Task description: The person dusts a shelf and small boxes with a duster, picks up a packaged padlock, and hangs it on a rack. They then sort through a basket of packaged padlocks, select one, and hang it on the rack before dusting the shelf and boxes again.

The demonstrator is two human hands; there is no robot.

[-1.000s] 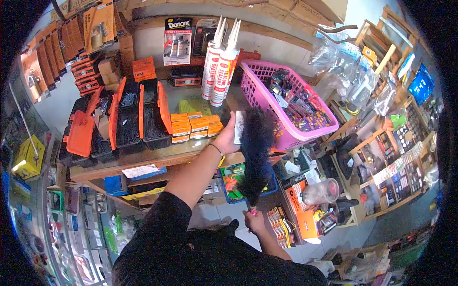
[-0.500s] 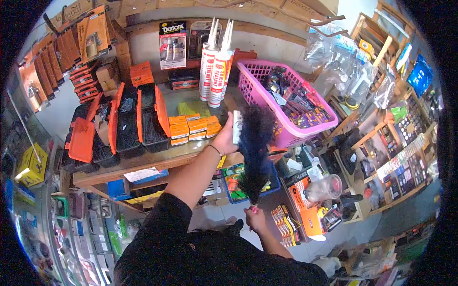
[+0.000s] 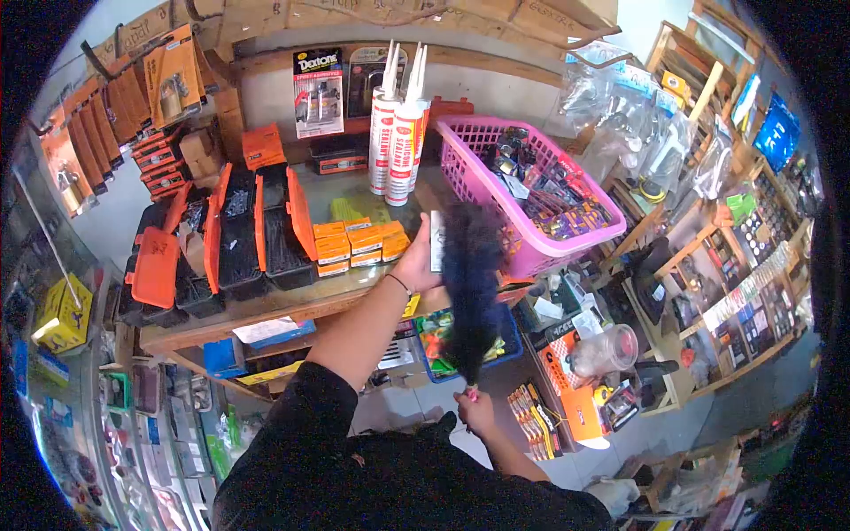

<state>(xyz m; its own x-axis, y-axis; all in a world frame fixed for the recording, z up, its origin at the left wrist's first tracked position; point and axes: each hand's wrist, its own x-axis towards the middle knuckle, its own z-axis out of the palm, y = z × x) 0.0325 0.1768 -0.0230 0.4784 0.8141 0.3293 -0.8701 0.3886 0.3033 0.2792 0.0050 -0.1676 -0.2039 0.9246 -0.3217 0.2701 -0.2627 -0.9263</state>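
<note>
My right hand (image 3: 475, 412) is closed round the pink handle of a black feather duster (image 3: 473, 296), which points up and away from me. My left hand (image 3: 419, 266) grips a small white box (image 3: 436, 241) at the counter's front edge. The duster's blurred feathers are right beside this box and hide part of it. Just left of my left hand are stacked small orange boxes (image 3: 361, 243). Behind it stand several white and red silicone sealant tubes (image 3: 405, 155). To the right, a pink basket (image 3: 537, 246) holds many small packets.
Black organizer boxes with orange lids (image 3: 285, 221) line the counter's left side. A blue tray (image 3: 501, 360) of colourful packets sits below the counter, near a clear plastic jar (image 3: 611, 348). Padlock packs (image 3: 173, 78) hang at upper left, plastic bags (image 3: 660, 111) at upper right.
The view has tilted a little, so the counter items appear slightly lower. The duster's feathers have shifted slightly beside the white box. Both hands keep their holds.
</note>
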